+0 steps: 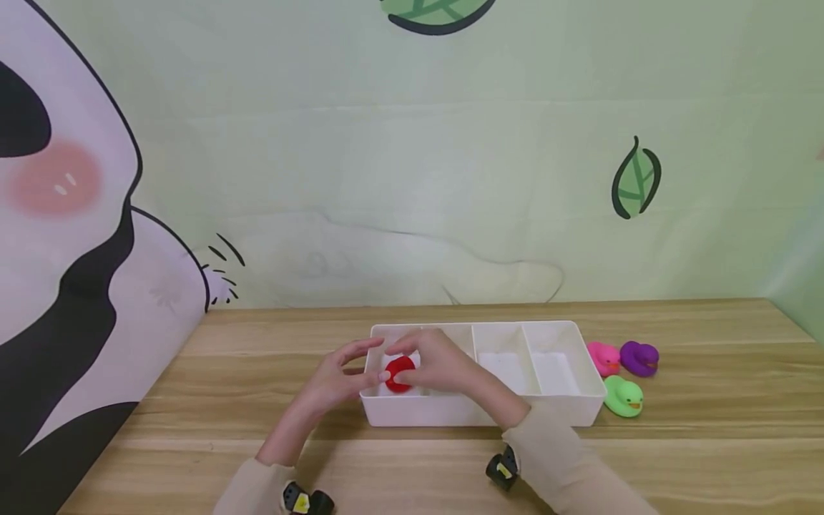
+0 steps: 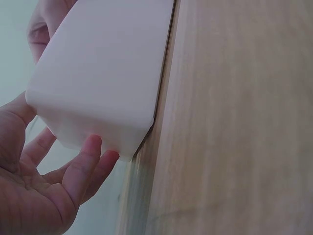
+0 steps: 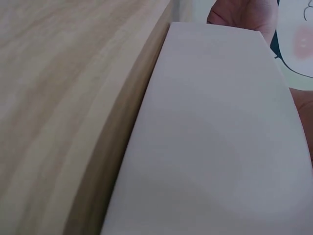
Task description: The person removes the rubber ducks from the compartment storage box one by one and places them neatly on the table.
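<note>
A small rounded red toy (image 1: 403, 364) sits in the leftmost compartment of the white divided box (image 1: 425, 411), partly covered by a thumb. Over that compartment reaches my right hand (image 1: 444, 365), index finger and thumb spread apart around the red toy, with the thumb overlapping it. My left hand (image 1: 331, 379) is at the box's left end, fingers extended and its thumb tip near the toy's left edge. In the left wrist view, the left fingertips (image 2: 92, 143) lie against the outside of the end wall (image 2: 73, 129).
To the right of the box, a pink duck (image 1: 604, 357), a purple duck (image 1: 640, 358) and a green duck (image 1: 623, 397) stand close together on the wooden table (image 1: 714, 429). A wall cloth (image 1: 412, 164) printed with leaves and a panda hangs behind.
</note>
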Motion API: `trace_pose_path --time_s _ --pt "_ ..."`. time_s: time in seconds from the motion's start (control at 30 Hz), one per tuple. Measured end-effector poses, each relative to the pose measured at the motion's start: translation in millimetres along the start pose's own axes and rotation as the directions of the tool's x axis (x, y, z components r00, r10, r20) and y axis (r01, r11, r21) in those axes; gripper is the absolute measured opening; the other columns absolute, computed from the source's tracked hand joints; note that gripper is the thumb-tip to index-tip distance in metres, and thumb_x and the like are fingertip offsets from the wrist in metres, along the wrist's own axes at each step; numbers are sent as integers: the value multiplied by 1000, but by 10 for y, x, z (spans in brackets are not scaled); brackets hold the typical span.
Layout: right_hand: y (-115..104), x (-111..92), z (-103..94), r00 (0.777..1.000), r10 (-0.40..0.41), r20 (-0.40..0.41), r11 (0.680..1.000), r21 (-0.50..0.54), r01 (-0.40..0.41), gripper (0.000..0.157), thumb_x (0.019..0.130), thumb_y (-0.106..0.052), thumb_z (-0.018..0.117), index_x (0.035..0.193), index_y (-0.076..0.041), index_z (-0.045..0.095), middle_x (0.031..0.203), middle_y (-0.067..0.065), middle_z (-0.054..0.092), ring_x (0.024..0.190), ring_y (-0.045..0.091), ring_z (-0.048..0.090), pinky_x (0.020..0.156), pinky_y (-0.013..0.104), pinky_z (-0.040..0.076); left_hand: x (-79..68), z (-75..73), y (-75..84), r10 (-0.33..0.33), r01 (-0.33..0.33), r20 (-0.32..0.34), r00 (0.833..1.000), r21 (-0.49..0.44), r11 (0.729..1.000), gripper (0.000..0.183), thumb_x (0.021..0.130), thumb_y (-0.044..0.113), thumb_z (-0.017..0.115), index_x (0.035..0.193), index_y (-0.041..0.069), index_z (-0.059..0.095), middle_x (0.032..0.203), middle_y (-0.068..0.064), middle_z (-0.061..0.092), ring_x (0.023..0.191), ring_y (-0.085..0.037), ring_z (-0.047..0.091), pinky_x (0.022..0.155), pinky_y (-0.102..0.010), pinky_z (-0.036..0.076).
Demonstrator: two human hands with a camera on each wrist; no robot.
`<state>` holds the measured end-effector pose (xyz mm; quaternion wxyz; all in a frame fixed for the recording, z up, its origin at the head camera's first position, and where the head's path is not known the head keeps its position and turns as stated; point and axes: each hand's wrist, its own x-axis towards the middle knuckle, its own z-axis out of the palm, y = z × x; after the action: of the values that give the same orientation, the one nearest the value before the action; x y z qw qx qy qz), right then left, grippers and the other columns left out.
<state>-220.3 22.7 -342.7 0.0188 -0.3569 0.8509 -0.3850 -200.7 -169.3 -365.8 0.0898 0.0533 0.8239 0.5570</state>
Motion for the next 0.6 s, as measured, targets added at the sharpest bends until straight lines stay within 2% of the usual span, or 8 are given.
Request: trace_pose_path --time_s 0.23,0.47,0.6 --pt "-12 84 69 1000 15 23 983 -183 -11 28 77 -11 72 103 -1 68 97 11 68 85 21 60 63 18 47 -9 -1 22 -4 4 0 1000 -17 1000 54 79 23 70 130 19 51 138 -13 41 116 -43 45 79 -46 51" --pt "-50 134 112 999 36 32 947 -320 -24 23 77 -13 71 96 -2 70 85 7 69 72 14 55 59 16 42 -5 -1 14 1 0 9 1000 -19 1000 55 80 23 70 130 19 50 139 -13 39 117 -43 44 80 -47 50" --pt "-82 158 126 998 50 37 932 -361 -33 13 77 -13 70 85 -4 71 64 0 62 59 11 46 52 16 38 -3 -1 19 -6 6 7 1000 -24 1000 55 79 24 70 130 18 50 139 -13 39 117 -44 44 80 -48 50"
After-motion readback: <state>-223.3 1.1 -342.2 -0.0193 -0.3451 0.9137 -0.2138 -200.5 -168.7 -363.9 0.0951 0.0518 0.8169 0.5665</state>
